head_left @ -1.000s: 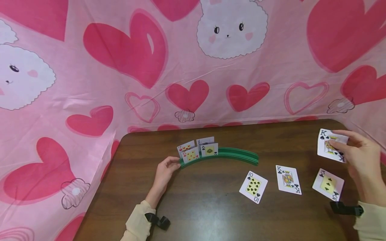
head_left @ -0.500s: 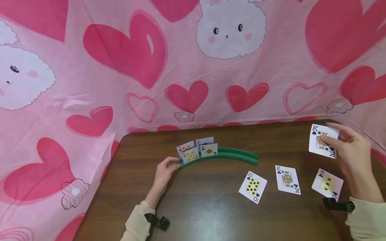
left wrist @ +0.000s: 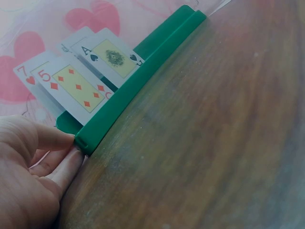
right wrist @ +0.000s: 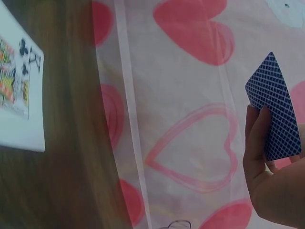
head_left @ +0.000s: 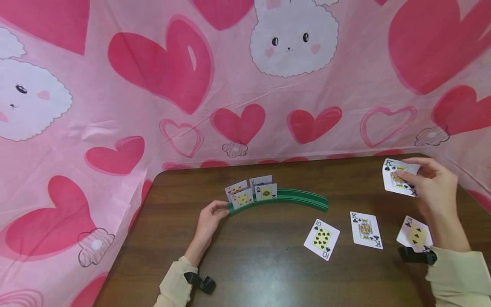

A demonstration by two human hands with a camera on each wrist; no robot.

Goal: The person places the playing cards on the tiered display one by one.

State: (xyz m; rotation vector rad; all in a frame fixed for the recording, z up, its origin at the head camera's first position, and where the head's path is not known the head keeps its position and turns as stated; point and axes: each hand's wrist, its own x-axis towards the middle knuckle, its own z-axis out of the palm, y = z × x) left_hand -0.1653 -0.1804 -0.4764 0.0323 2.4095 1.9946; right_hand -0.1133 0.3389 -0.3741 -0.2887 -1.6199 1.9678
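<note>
My right hand (head_left: 439, 187) pinches a king of spades (head_left: 391, 184) between thumb and fingers, raised over the table's right side. That card's blue patterned back (right wrist: 280, 114) faces the right wrist view. At the left end of a curved green playing card holder (head_left: 295, 196), my left hand (head_left: 210, 219) grips the tip with thumb and fingers. Cards stand upright in the holder's left half: a five of diamonds (left wrist: 76, 88) in front of a seven of hearts (left wrist: 32, 81), and an ace of spades (left wrist: 112, 58) in front of a card mostly hidden.
Face up on the brown table (head_left: 268, 264) lie a ten of spades (head_left: 322, 239), a king of clubs (head_left: 366, 230) and a three of clubs (head_left: 415, 233). The right wrist strap covers the three's lower edge. Pink heart-patterned fabric (head_left: 145, 85) hangs behind and beside the table.
My right hand has moved left with the king of spades, away from the table's right edge. The left hand and the card holder have stayed in place.
</note>
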